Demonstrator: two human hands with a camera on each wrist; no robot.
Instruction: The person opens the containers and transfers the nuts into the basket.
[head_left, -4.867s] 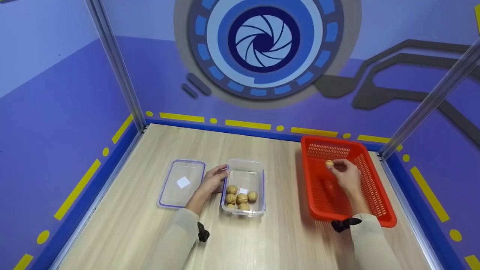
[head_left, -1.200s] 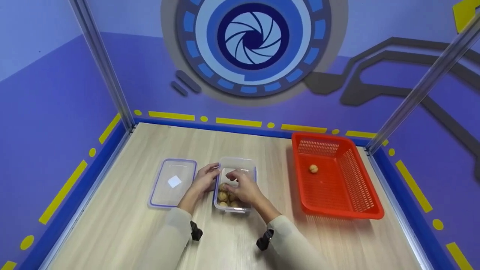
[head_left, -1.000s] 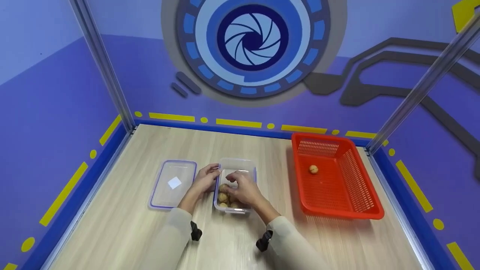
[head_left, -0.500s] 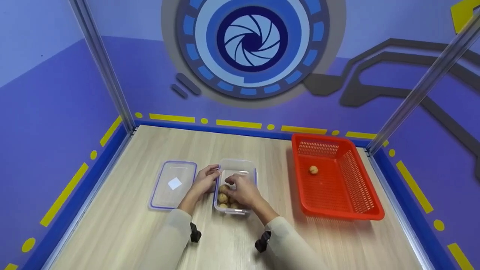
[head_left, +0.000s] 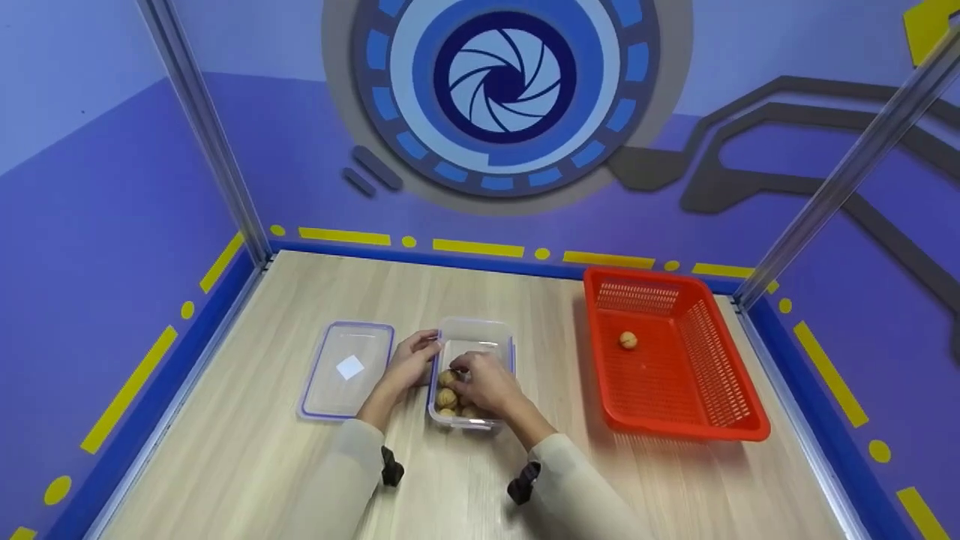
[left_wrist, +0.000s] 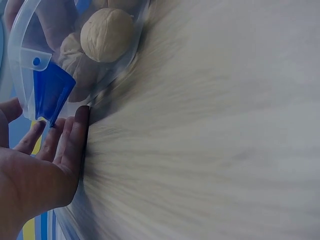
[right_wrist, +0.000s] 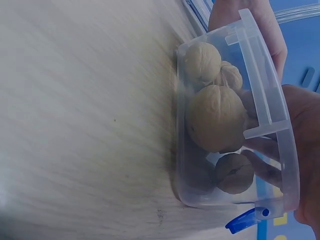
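A clear plastic food container [head_left: 513, 367] with a blue-trimmed edge stands in the middle of the table, several walnuts [head_left: 447, 398] in its near end. Inside it, my right hand [head_left: 487, 384] has its thumb and curled index finger at the upper-left walnut [head_left: 448, 378], pinching it. That hand covers part of the other nuts. My left hand [head_left: 409, 362] rests against the container's left wall; in the left wrist view its extended fingers touch the side beneath a blue clasp [left_wrist: 52, 90]. Through the wall in the right wrist view, a large walnut [right_wrist: 217, 119] is visible.
Left of the container lies its flat clear lid [head_left: 337, 394], blue-edged with a white square label [head_left: 349, 367]. A red perforated basket [head_left: 690, 375] stands at the right, one walnut [head_left: 628, 340] inside. Walls rise behind and at both sides.
About five seconds ago my right hand held a walnut over the red basket; since then it has moved left into the container. Lately its fingers have drawn in around a walnut. My left hand stays.
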